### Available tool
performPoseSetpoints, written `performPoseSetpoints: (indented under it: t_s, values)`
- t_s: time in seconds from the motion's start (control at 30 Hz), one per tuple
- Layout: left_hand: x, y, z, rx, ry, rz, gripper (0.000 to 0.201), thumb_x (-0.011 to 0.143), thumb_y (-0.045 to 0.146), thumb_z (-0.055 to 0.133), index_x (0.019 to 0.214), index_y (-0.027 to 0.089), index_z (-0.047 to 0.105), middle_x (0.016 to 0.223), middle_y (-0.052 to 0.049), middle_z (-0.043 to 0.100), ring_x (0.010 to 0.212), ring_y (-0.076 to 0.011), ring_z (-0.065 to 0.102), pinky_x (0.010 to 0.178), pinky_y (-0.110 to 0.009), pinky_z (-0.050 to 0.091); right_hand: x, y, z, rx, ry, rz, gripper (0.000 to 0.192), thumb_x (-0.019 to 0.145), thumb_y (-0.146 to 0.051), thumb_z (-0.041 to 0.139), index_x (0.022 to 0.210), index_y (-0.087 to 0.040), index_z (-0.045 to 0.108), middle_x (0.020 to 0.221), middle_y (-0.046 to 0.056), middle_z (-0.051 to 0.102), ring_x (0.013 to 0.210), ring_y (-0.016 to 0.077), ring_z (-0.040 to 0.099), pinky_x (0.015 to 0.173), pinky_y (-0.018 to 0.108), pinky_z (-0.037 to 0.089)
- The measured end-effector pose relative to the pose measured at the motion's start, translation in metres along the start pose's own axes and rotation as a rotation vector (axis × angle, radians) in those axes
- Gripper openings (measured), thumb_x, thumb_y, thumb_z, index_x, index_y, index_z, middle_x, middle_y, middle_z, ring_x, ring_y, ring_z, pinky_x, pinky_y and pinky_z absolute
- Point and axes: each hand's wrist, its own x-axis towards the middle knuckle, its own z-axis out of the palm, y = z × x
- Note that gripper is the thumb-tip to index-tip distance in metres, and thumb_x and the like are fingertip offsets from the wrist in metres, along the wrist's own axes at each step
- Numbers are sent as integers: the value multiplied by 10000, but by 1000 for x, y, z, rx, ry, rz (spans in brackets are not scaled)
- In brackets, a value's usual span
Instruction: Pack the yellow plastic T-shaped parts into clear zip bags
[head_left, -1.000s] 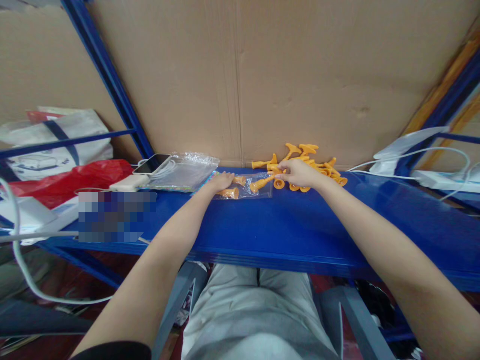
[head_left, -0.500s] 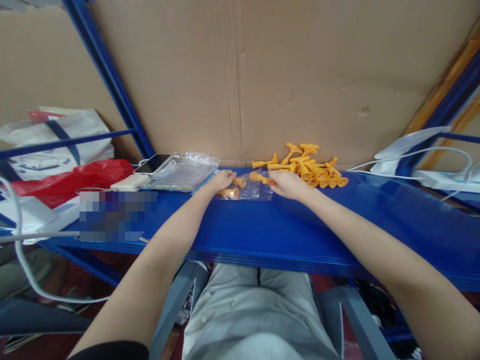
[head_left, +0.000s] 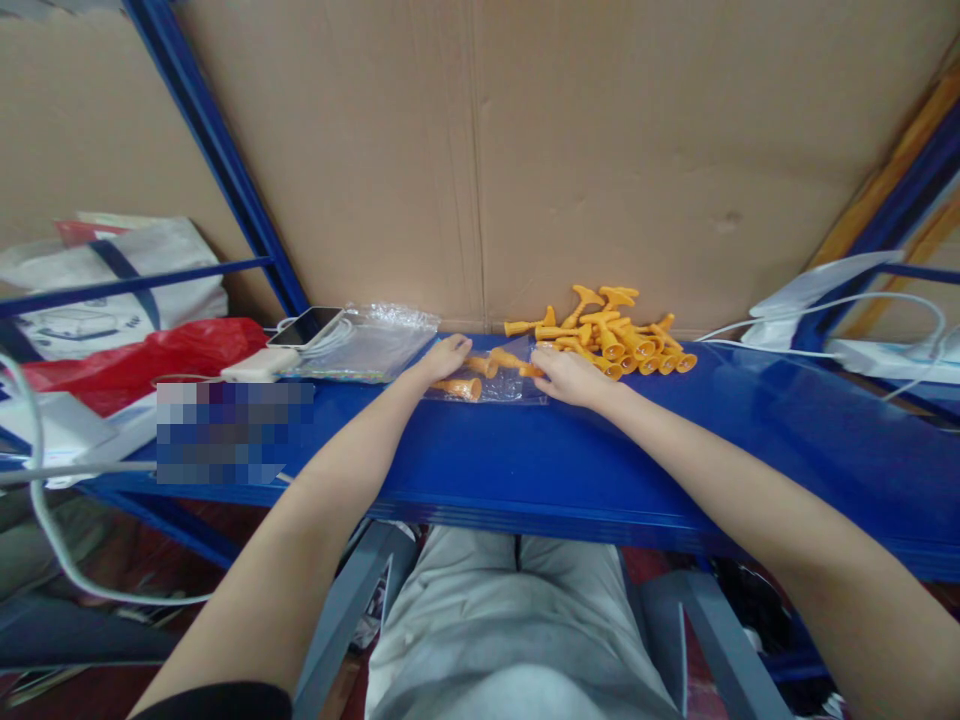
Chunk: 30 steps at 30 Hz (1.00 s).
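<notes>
A clear plastic bag lies flat on the blue table, with orange plastic pieces, each with a flared hollow end, in it. One such piece is at the bag's left part, with another just above it. My left hand is closed at the bag's left side, its fingers pinching the film. At the bag's right end, my right hand is closed on an orange plastic piece, whose far part points left into the bag; its fingers partly hide it. A heap of orange pieces lies right behind this hand.
Flat clear bags are stacked to the left, beside a phone and a white cable. Further left are a red plastic bag and a white cloth bag. Cardboard stands behind the blue table.
My right hand has moved slightly left and down, pushing the orange piece further into the bag. The left hand stays nearly in place.
</notes>
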Motion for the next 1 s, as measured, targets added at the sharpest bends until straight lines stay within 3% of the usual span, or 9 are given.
performPoseSetpoints:
  t_s: [0.17, 0.47, 0.57, 0.7, 0.9, 1.0]
  values:
    - [2, -2, 3, -121, 19, 8, 386, 958, 311, 358, 1132, 128, 649, 1278, -114, 659, 1218, -222, 580, 1050, -299, 403, 0, 4, 8, 52, 24, -66, 152, 921, -165, 468, 991, -120, 595, 967, 138, 648, 875, 225, 590, 728, 297, 385]
    - [0, 6, 3, -274, 10, 26, 413, 948, 301, 336, 1151, 124, 649, 1275, -94, 663, 1235, -211, 563, 1078, -295, 383, 9, 2, 33, 310, 166, -4, 69, 878, -127, 527, 857, -150, 588, 894, 98, 633, 837, 201, 580, 756, 312, 442]
    - [0, 8, 8, -260, 30, 25, 408, 946, 266, 322, 1140, 123, 651, 1263, -95, 668, 1219, -200, 573, 1069, -284, 390, 11, 2, 41, 448, 235, -35, 120, 854, -103, 533, 894, -155, 633, 966, 101, 645, 931, 211, 598, 846, 359, 470]
    - [3, 7, 13, -216, 84, 17, 409, 971, 262, 295, 1114, 127, 653, 1238, -104, 677, 1186, -196, 592, 1036, -280, 416, 11, 2, 47, 537, 234, -40, 254, 801, -73, 565, 1014, -146, 684, 1109, 124, 608, 1038, 219, 590, 952, 402, 459]
    - [1, 8, 7, -69, 127, -15, 399, 993, 237, 278, 1076, 133, 654, 1184, -121, 696, 1140, -218, 615, 986, -300, 444, 12, -3, 46, 570, 217, 83, 233, 774, -47, 572, 955, -130, 692, 904, 66, 607, 819, 169, 589, 796, 329, 492]
    - [-3, 8, 3, 39, 131, -10, 404, 999, 258, 283, 1061, 113, 655, 1151, -149, 700, 1109, -248, 630, 963, -323, 455, 13, -5, 44, 600, 200, 117, 236, 777, -51, 577, 972, -119, 691, 868, 65, 665, 810, 165, 614, 787, 317, 494]
